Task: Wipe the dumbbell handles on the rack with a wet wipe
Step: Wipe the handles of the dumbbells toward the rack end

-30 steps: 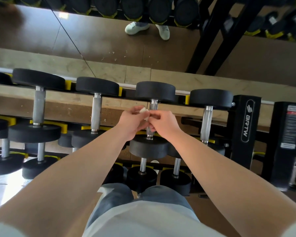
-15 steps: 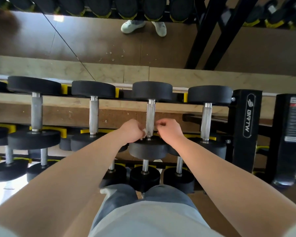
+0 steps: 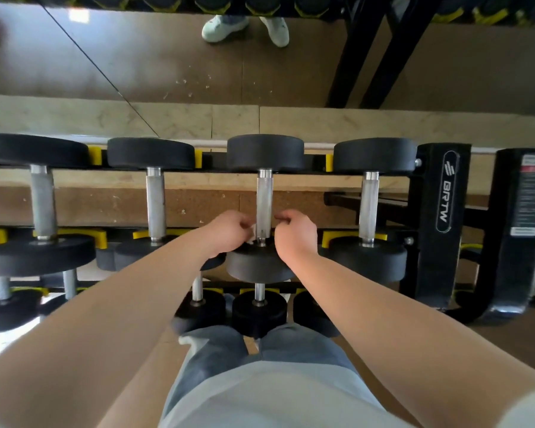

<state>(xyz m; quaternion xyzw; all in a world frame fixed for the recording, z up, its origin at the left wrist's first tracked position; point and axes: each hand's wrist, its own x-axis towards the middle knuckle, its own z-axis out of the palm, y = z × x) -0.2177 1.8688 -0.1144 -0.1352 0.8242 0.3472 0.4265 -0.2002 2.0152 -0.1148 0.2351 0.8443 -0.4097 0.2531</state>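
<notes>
Over the last second you have drawn both hands down the knurled silver steel handle (image 3: 263, 196) of the third dumbbell from the left, from its middle to its near end. They now sit either side of the bar, just above the black round weight head (image 3: 258, 267) on your side.

Your left hand (image 3: 229, 231) has its fingers curled and pinches the crumpled white wet wipe (image 3: 251, 233), which shows as a small pale tuft touching the left of the bar. Your right hand (image 3: 295, 234) is curled too, thumb against forefinger just right of the bar. I cannot tell whether an end of the wipe is between them, nor whether the wipe passes under the handle.

Beyond your grip the bar is bare up to the far head, so this stroke looks finished and this handle is probably done or nearly so. The next silver handle (image 3: 369, 205) lies right of your grip, beside the black steel rack (image 3: 445, 196) upright, and two more (image 3: 155, 202) lie to the left.
</notes>
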